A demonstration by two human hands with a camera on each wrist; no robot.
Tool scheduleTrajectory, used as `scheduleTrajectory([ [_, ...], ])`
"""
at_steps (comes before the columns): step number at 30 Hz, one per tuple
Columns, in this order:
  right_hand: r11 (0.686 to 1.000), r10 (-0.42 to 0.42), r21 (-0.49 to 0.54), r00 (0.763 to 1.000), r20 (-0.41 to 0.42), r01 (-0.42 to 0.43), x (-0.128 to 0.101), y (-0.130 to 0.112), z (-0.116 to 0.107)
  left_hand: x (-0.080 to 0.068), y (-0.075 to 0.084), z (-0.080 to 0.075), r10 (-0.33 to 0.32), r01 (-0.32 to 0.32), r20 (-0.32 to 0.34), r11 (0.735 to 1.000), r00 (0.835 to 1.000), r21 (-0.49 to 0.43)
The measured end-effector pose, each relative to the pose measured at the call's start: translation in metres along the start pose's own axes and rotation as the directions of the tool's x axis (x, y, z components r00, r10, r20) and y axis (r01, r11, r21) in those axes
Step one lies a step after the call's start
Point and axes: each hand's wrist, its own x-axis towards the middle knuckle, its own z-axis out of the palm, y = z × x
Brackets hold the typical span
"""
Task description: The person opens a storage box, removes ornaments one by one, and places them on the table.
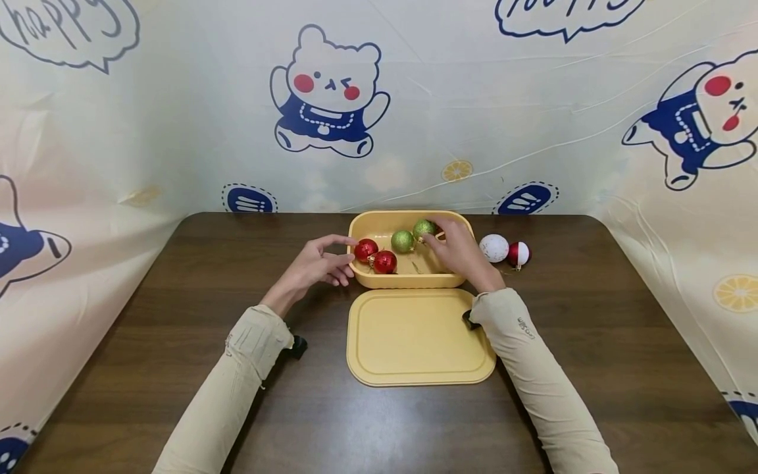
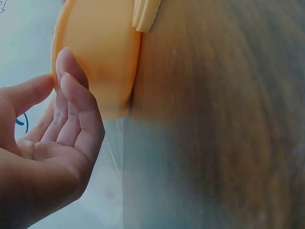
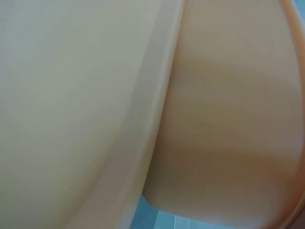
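Yellow box (image 1: 408,282) uncovered, lid (image 1: 422,337) flat in front of it. Left hand (image 1: 310,266) loose-fingered, touching box's left end; right hand (image 1: 459,253) pinches rear green ball (image 1: 423,229) inside box. I judge step as ball placement; next likely calls for gentle release.

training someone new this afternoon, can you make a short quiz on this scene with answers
1. Which hand has its fingers at a green ball?
2. True or false: the lid is on the yellow container.
3. Where is the white ball in the head view?
A) inside the container
B) right of the container
C) on the lid

Key:
1. The right hand.
2. False: the lid lies on the table, nearer the person than the container.
3. B
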Motion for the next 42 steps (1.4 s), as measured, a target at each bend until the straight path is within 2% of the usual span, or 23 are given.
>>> scheduleTrajectory([
  [5, 0.999, -0.041, 0.001, 0.998, -0.045, 0.041, 0.000, -0.001, -0.003, 0.000, 0.000, 0.000, 0.001, -0.001, 0.002, 1.000, 1.000, 0.004],
  [12, 1.000, -0.013, 0.005, 0.998, -0.065, 0.013, -0.003, -0.006, -0.011, 0.000, 0.001, 0.001, -0.003, 0.003, -0.002, 1.000, 1.000, 0.014],
  [25, 0.999, -0.043, -0.019, 0.997, -0.066, 0.042, -0.006, -0.021, -0.025, -0.001, 0.000, 0.001, -0.003, 0.003, -0.002, 1.000, 1.000, 0.002],
  [36, 0.995, -0.071, -0.073, 0.996, -0.046, 0.067, -0.015, -0.024, -0.036, -0.003, 0.000, -0.001, -0.011, 0.011, -0.012, 1.000, 1.000, 0.006],
  [42, 0.993, -0.040, -0.108, 0.998, -0.045, 0.035, -0.021, -0.024, -0.041, -0.002, 0.001, 0.000, -0.005, 0.005, -0.003, 1.000, 1.000, 0.003],
])
